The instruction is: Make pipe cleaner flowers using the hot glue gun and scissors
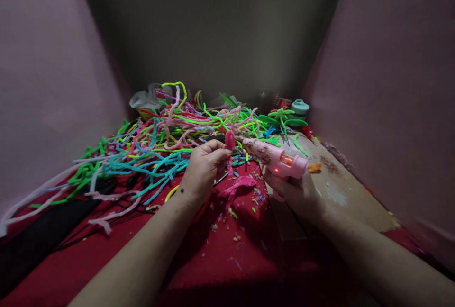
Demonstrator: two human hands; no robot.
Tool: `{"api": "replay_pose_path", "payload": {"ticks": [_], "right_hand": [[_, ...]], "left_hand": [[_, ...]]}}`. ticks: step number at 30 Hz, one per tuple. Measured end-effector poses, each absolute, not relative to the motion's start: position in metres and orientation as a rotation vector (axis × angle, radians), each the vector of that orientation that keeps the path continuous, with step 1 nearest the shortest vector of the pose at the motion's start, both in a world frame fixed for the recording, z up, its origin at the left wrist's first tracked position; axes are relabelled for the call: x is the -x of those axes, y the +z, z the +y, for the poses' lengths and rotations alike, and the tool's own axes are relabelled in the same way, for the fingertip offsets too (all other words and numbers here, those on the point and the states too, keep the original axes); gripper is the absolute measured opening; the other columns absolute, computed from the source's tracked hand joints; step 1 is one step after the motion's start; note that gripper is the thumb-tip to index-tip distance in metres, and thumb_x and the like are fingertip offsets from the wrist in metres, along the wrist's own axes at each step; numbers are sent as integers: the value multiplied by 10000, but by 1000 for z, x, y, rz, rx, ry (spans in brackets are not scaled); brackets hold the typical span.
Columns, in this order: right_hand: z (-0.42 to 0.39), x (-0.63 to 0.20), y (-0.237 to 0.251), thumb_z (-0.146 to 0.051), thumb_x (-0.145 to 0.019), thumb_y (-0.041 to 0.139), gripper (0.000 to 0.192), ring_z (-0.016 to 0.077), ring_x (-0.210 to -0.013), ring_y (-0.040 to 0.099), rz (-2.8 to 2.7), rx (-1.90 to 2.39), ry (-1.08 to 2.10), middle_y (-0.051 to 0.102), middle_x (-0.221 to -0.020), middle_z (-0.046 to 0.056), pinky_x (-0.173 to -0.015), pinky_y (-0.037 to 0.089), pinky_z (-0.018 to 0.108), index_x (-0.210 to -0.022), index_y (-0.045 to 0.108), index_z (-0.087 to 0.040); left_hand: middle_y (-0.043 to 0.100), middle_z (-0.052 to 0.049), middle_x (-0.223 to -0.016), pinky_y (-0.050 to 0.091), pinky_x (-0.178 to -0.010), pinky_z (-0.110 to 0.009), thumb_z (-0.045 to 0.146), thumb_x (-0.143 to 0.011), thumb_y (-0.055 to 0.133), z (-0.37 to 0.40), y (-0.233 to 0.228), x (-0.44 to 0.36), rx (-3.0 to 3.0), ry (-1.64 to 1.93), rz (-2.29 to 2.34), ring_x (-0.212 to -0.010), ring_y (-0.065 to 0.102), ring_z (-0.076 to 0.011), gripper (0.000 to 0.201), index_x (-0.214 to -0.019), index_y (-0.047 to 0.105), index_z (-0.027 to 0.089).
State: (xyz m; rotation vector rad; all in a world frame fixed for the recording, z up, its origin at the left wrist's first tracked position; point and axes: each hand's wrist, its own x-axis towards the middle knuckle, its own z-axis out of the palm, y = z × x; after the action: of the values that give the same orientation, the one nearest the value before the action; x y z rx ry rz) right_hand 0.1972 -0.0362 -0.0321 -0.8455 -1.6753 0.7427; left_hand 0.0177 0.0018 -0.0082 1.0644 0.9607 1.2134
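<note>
Between the thumb and fingers of my left hand point(208, 167) is pinched a pink pipe cleaner piece point(230, 141), its rounded loop standing upright above the fingertips. My right hand point(295, 193) grips a pink hot glue gun point(284, 162) by its handle. Its nozzle points left at the pink piece, close to it; I cannot tell whether they touch. A small red light glows on the gun's side, and an orange glue stick end point(314, 168) sticks out at the back. Below the hands lies another pink fuzzy piece point(240, 186) on the red cloth point(227, 269).
A large tangle of coloured pipe cleaners point(170, 131) spreads across the back and left. Cardboard point(341, 188) lies at right, with a green pipe cleaner flower point(282, 115) and a teal bottle point(299, 107) behind. Scissors point(221, 178) lie partly hidden by my left hand. Walls rise on both sides.
</note>
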Motion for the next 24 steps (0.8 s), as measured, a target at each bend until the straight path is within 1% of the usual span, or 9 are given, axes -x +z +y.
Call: {"api": "replay_pose_path", "payload": {"ticks": [3,6,8,9,12,15,18,20,24], "right_hand": [[-37,-195,-28,-171,-811,544,447,245,-1021,619,-1703,812,777,636,-1178,35,-785,580,352,-1241,556,-294],[-37,-199,-21,-177,-847,499,465,253,-1229,490,-1786,834,754,545,-1319,10,-1011,449,413,-1296,504,-300],[-37,-210,-15,-180,-856,490,505,250,-1304,401,-1876,903,637,458,-1403,-5,-1078,359,435,-1342,447,-308],[-37,-218,-14,-189,-857,494,521,248,-1315,386,-1917,971,546,429,-1424,-7,-1080,351,430,-1358,425,-311],[-42,-251,-15,-248,-884,458,520,247,-1308,395,-1939,1216,309,406,-1442,14,-1051,372,425,-1395,369,-287],[-52,-288,-28,-312,-880,468,505,263,-1305,394,-1941,1446,62,448,-1411,30,-1065,329,444,-1378,395,-277],[-63,-313,-42,-342,-857,476,483,296,-1149,538,-1869,1842,-91,519,-1333,101,-893,461,404,-1326,462,-227],[-68,-320,-47,-337,-829,483,497,299,-997,612,-1870,2056,-110,585,-1224,134,-767,491,378,-1304,484,-192],[-71,-324,-46,-360,-828,437,623,329,-951,619,-1820,2339,-117,567,-1208,171,-681,469,377,-1416,321,-190]], "left_hand": [[391,82,-443,236,-366,-147,163,-595,646,4,-7,-18,-1018,1240,946,-357,311,-30,154,-611,492,171],[412,79,-448,291,-382,-142,159,-576,658,5,-5,-16,-961,1275,923,-367,341,-33,165,-616,498,170],[410,80,-444,294,-374,-140,166,-571,664,6,-4,-15,-937,1291,917,-361,339,-34,170,-624,503,171],[408,80,-442,291,-367,-139,170,-571,667,6,-4,-14,-932,1297,919,-357,337,-35,170,-627,506,171],[420,79,-454,321,-378,-139,171,-569,673,7,-5,-13,-921,1311,924,-364,350,-33,165,-634,521,166],[433,77,-469,354,-405,-140,166,-565,674,7,-6,-15,-924,1301,910,-377,367,-29,162,-635,528,161],[421,79,-454,315,-381,-138,168,-556,671,5,-6,-17,-941,1295,899,-365,354,-31,166,-631,523,162],[414,80,-442,286,-363,-141,170,-550,667,5,-5,-17,-955,1287,907,-352,339,-33,168,-627,518,164],[399,81,-428,269,-359,-147,181,-571,660,6,-6,-17,-999,1273,913,-348,324,-35,153,-620,517,163]]}}
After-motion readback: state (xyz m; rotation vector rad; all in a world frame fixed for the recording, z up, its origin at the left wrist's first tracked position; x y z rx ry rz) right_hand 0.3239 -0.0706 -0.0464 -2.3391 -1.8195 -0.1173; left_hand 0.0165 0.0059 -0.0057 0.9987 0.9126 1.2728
